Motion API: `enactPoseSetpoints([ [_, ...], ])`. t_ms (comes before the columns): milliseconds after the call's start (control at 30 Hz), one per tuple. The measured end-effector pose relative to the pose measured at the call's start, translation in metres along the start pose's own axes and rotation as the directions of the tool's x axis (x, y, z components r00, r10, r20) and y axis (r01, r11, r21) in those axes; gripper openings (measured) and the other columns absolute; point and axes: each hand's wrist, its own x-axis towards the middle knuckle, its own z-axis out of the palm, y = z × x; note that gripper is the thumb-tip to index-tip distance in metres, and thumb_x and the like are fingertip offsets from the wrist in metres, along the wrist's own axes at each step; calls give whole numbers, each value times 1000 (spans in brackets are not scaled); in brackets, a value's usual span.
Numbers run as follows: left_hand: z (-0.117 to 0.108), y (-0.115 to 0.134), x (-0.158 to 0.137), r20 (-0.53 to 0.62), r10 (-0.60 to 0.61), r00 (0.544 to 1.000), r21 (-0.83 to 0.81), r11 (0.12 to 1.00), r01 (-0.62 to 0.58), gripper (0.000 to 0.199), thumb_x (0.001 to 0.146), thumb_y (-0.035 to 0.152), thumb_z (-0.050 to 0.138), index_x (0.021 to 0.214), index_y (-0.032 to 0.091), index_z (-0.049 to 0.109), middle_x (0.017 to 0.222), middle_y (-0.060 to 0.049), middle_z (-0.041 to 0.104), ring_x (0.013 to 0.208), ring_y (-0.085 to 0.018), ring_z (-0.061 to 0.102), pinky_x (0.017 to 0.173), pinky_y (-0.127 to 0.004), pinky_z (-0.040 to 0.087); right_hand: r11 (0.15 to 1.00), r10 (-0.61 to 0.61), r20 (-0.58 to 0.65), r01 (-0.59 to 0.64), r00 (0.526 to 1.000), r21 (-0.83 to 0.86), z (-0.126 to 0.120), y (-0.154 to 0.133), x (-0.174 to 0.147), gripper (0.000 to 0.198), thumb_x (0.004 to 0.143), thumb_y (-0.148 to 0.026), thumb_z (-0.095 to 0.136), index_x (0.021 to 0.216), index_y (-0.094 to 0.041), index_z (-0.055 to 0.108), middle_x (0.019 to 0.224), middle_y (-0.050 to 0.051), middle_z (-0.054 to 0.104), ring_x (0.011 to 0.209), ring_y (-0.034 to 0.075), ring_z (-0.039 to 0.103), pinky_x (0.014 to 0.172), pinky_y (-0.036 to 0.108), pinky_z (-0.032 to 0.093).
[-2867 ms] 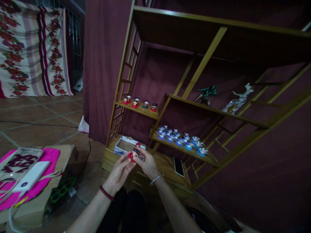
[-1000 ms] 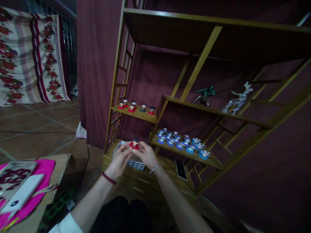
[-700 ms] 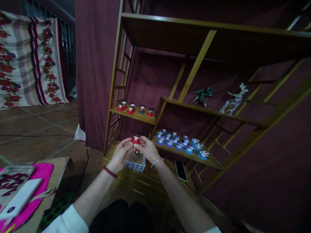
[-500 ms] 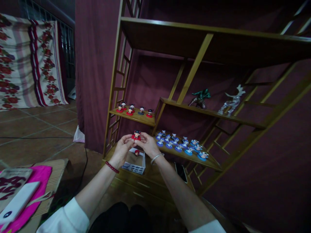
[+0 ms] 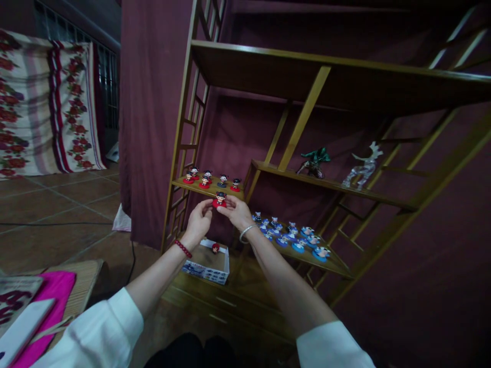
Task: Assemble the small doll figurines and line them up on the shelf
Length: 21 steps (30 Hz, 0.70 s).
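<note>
A small figurine (image 5: 220,198) with dark hair and a round red base is held upright between my hands, just in front of the small left shelf (image 5: 192,185). My right hand (image 5: 238,212) pinches the base from the right. On the other side, my left hand (image 5: 199,219) has its fingertips closed on the base's left edge. Behind the held piece, several similar figurines (image 5: 205,179) stand on that shelf, mostly on red bases, one on a dark base. Below my hands sits an open white box (image 5: 215,274) with a red-topped figurine (image 5: 215,248) inside.
Blue-based figurines (image 5: 299,245) fill the lower right shelf, partly behind my right wrist. A green figure (image 5: 316,161) and a shiny deer figure (image 5: 362,168) stand on the middle shelf. A white device (image 5: 26,327) lies on pink cloth at the lower left.
Both hands have lifted the figurine a little and brought it slightly right, closer to the small left shelf. The camera view has tilted up slightly.
</note>
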Motion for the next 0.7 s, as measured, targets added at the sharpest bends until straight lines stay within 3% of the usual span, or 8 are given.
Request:
enactPoseSetpoints([
  [133,-2,-4,13,28,92,995,108,990,-94,41,62,-1,54,94,22,65,101,-4,63,99,-19,54,100,-35,31,1000,13,-8,-13,1000,-22,-1,3,16,37,58,-16,68,94,-16,58,95,4,66,88,15,62,87,34,46],
  [333,-1,8,18,83,185,979,345,917,-202,45,63,0,53,101,22,64,108,-6,60,106,-24,50,102,-37,27,999,35,-77,-38,996,-37,-1,4,31,40,56,-14,70,95,-14,58,96,7,65,90,16,61,89,36,44],
  [500,1,10,23,135,210,968,290,926,-241,46,59,-1,55,97,24,65,106,-5,61,113,-25,44,106,-37,22,997,39,-112,-46,993,-66,-4,12,45,38,57,-16,70,93,-14,58,95,8,65,90,16,61,90,37,43],
  [700,1,0,37,277,315,908,329,857,-398,51,57,-3,56,101,21,64,111,-7,61,126,-25,32,108,-37,14,995,26,-133,-38,991,-88,-7,24,66,38,57,-10,67,92,-13,56,95,8,65,90,15,61,88,34,45],
])
